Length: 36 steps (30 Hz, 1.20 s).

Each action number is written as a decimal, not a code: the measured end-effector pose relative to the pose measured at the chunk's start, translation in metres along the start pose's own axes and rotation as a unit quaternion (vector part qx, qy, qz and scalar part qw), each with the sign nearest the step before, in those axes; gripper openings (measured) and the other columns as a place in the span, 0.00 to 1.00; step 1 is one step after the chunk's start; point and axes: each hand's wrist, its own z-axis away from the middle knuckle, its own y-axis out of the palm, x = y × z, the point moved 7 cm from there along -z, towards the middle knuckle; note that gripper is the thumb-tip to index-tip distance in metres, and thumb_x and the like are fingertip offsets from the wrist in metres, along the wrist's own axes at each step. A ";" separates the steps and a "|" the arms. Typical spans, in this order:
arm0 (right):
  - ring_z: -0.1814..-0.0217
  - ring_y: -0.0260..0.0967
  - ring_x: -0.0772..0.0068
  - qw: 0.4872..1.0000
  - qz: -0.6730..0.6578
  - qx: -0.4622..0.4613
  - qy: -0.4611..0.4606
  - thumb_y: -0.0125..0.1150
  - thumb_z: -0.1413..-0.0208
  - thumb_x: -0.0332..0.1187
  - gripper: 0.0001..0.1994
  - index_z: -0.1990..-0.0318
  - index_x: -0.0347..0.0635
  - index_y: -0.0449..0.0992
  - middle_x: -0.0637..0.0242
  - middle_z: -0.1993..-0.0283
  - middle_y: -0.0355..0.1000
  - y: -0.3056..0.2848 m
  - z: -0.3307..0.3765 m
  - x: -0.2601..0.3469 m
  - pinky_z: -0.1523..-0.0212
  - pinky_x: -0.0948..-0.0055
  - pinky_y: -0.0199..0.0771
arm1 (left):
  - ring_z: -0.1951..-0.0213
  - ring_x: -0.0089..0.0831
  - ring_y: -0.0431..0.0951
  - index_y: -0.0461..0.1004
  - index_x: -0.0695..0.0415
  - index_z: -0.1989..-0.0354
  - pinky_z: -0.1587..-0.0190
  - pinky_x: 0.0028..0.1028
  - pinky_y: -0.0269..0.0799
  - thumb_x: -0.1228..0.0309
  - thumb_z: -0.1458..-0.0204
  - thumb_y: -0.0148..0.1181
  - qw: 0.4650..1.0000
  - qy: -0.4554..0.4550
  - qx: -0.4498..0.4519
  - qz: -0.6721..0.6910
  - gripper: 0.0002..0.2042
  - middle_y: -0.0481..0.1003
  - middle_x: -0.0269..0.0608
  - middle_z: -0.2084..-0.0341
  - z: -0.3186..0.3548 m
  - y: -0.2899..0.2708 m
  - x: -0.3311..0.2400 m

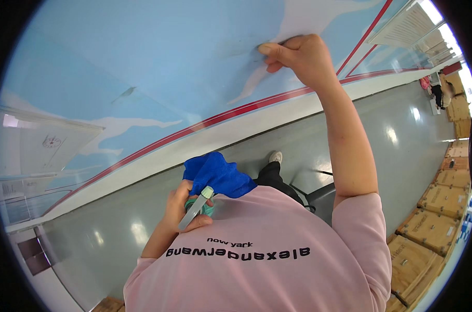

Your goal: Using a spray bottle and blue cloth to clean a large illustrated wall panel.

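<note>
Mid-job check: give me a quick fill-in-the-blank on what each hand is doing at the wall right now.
1. The right hand presses its fingertips against the pale blue ____.
2. The left hand holds a bunched cloth coloured ____.
3. The grey scraper-like tool is gripped in the ____ hand.
4. A red stripe runs along the wall above the grey ____.

Missing words: wall; blue; left; floor

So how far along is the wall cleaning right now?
Done: cannot tell; no clearly cleaned patch shows. In hand: the right hand presses on a dark smudge on the blue wall; the left hand holds a blue cloth and a scraper-like tool. Left: that smudge, and a smaller mark.
</note>
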 end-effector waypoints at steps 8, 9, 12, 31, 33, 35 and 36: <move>0.85 0.64 0.78 0.986 0.123 -0.109 -0.028 0.67 0.55 0.47 0.18 0.80 0.40 0.80 0.67 0.84 0.73 0.002 0.017 0.016 0.79 0.75 0.65 | 0.69 0.30 0.80 0.65 0.60 0.60 0.66 0.26 0.74 0.50 0.66 0.72 1.000 0.022 -0.004 -0.008 0.32 0.77 0.39 0.73 0.007 -0.003 -0.002; 0.85 0.64 0.78 0.986 0.123 -0.110 -0.032 0.67 0.55 0.47 0.18 0.80 0.40 0.80 0.67 0.84 0.73 0.004 0.021 0.022 0.79 0.75 0.65 | 0.69 0.30 0.80 0.65 0.60 0.60 0.67 0.26 0.73 0.49 0.66 0.72 1.000 0.024 -0.013 -0.002 0.32 0.77 0.39 0.74 0.009 -0.004 0.001; 0.89 0.60 0.71 0.955 0.220 -0.156 -0.124 0.66 0.57 0.54 0.24 0.85 0.39 0.76 0.67 0.88 0.68 0.006 0.028 0.057 0.84 0.72 0.62 | 0.70 0.29 0.79 0.64 0.60 0.60 0.68 0.26 0.73 0.49 0.66 0.72 0.999 0.035 -0.026 -0.001 0.33 0.77 0.39 0.75 0.013 -0.007 0.007; 0.91 0.55 0.67 0.901 0.319 -0.179 -0.232 0.65 0.60 0.57 0.27 0.92 0.44 0.70 0.70 0.94 0.58 0.001 0.013 0.059 0.89 0.72 0.54 | 0.71 0.27 0.78 0.63 0.58 0.61 0.68 0.24 0.71 0.49 0.66 0.72 0.996 0.029 -0.082 0.013 0.32 0.77 0.39 0.74 0.019 -0.009 0.008; 0.90 0.58 0.63 0.912 0.304 -0.162 -0.223 0.64 0.61 0.59 0.26 0.91 0.45 0.71 0.69 0.93 0.60 -0.002 0.008 0.055 0.88 0.70 0.57 | 0.72 0.27 0.78 0.63 0.58 0.61 0.69 0.24 0.71 0.49 0.66 0.72 0.996 0.032 -0.084 0.019 0.32 0.77 0.39 0.74 0.018 -0.007 0.008; 0.89 0.59 0.62 0.929 0.262 -0.124 -0.228 0.63 0.59 0.57 0.25 0.90 0.45 0.73 0.69 0.93 0.60 -0.003 0.005 0.053 0.87 0.69 0.58 | 0.72 0.27 0.78 0.63 0.58 0.61 0.69 0.24 0.71 0.49 0.66 0.72 0.995 0.036 -0.086 0.024 0.32 0.77 0.39 0.74 0.017 -0.006 0.008; 0.89 0.59 0.62 0.929 0.262 -0.124 -0.228 0.63 0.59 0.57 0.25 0.90 0.45 0.73 0.69 0.93 0.60 -0.004 0.004 0.053 0.87 0.69 0.58 | 0.71 0.27 0.78 0.63 0.58 0.60 0.69 0.25 0.71 0.49 0.66 0.72 0.996 0.040 -0.082 0.023 0.32 0.77 0.39 0.74 0.017 -0.005 0.007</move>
